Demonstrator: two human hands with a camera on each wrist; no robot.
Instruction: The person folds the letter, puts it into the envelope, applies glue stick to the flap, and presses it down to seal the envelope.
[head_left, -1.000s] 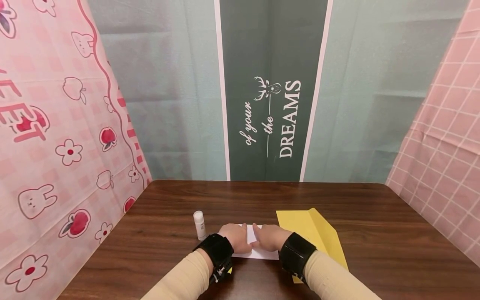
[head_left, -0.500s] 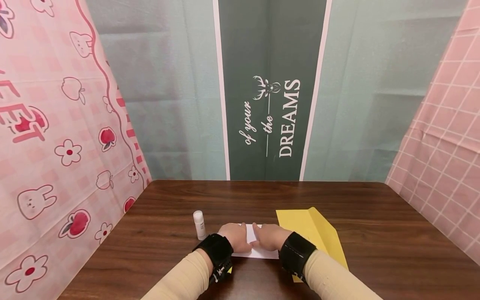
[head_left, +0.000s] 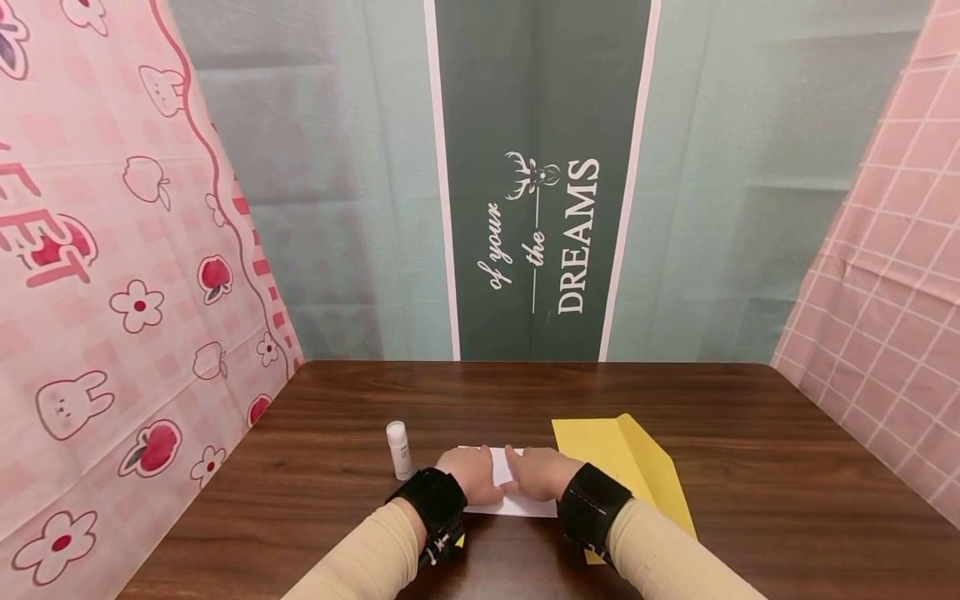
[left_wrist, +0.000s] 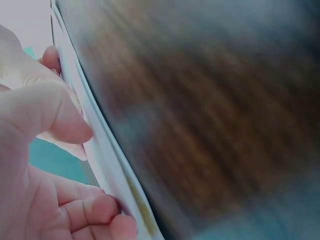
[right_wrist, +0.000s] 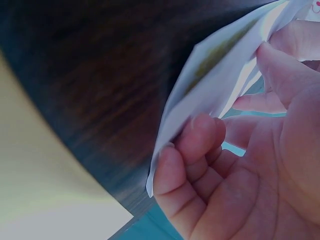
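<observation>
A folded white paper (head_left: pixel 517 506) lies on the table in front of me in the head view. My left hand (head_left: pixel 474 475) presses on its left part and my right hand (head_left: pixel 543 473) on its right part, thumbs and index fingers pointing toward each other. Both wrist views show fingertips on the paper's surface, with the other fingers bent. Between the layers of the paper (right_wrist: pixel 200 95) a yellowish patch shows in the right wrist view. A white glue stick (head_left: pixel 399 452) stands just left of my left hand. Much of the paper is hidden under the hands.
Creased yellow paper (head_left: pixel 596 437) lies to the right, partly under my right forearm. A small yellow bit (head_left: pixel 460 542) peeks out by the left wrist strap. The brown wooden table (head_left: pixel 337 392) ends at patterned cloths on the left, back and right.
</observation>
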